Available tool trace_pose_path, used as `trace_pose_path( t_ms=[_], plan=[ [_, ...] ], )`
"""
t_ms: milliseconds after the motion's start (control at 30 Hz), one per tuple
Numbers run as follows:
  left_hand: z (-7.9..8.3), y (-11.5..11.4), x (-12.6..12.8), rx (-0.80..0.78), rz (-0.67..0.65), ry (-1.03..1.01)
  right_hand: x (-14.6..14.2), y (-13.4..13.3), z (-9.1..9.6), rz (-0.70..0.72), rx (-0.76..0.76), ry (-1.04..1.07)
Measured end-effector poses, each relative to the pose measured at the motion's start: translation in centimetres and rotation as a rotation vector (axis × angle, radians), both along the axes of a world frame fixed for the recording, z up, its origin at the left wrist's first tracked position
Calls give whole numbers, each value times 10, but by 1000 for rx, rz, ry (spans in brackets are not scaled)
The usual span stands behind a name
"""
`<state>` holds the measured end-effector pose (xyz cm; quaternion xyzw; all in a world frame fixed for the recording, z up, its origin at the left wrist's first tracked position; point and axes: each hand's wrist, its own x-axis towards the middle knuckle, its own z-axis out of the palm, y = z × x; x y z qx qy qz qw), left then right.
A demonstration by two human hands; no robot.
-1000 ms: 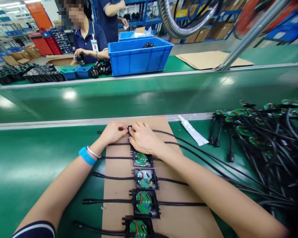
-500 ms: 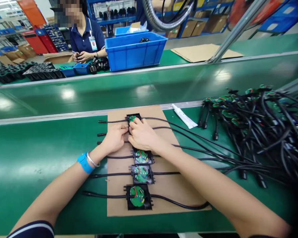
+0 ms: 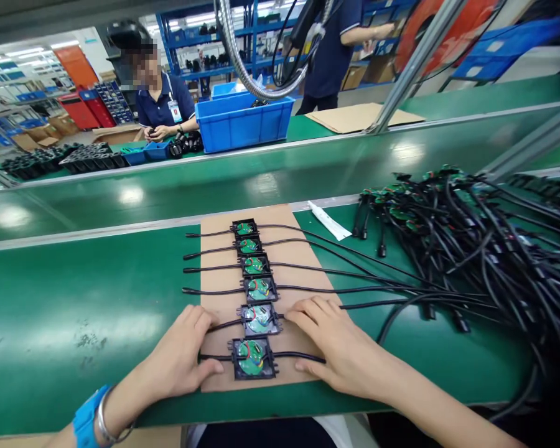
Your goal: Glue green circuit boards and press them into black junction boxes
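1. Units, six: lying in a column on the cardboard [image 3: 217,280], between my hands at the near end. Each is showing a green board in a black frame, with black cables running out left and right.
2. Left hand [image 3: 182,351], mine: lying loosely spread, thumb apart from fingers, left of the nearest unit [image 3: 253,358] and the second-nearest unit [image 3: 260,319]. It is covering the outer ends of their left cables; whether it is pressing on them, I cannot tell.
3. Right hand [image 3: 333,348], mine: spreading likewise, to the right of the same two. Its fingers are reaching the farther one's right cable, while the nearer one's is passing under the palm.
4. Wristband [image 3: 88,417], blue, and bangle [image 3: 103,420]: circling my left wrist.
5. Tube [image 3: 329,221], white: lying just beyond the cardboard's right edge.
6. Heap [image 3: 471,242], boards and cables: spreading over the green bench [image 3: 98,298], right.
7. Bin [image 3: 245,124], blue: standing across, near a seated co-worker [image 3: 165,99].
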<state>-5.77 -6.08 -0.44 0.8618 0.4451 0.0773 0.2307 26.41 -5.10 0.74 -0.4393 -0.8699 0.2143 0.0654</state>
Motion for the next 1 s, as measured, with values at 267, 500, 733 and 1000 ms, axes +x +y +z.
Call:
trace_pose_path(
  t_ms=[267, 500, 733, 1000],
  plan=[
    [18, 20, 9, 58, 31, 61, 7, 19, 6, -83, -13, -19],
    [30, 152, 24, 216, 155, 129, 11, 146, 33, -174, 173, -33],
    [3, 164, -6, 67, -84, 353, 60, 143, 7, -152, -20, -244],
    [-27, 168, 9, 256, -85, 339, 79, 112, -9, -148, 169, -359]
  ],
)
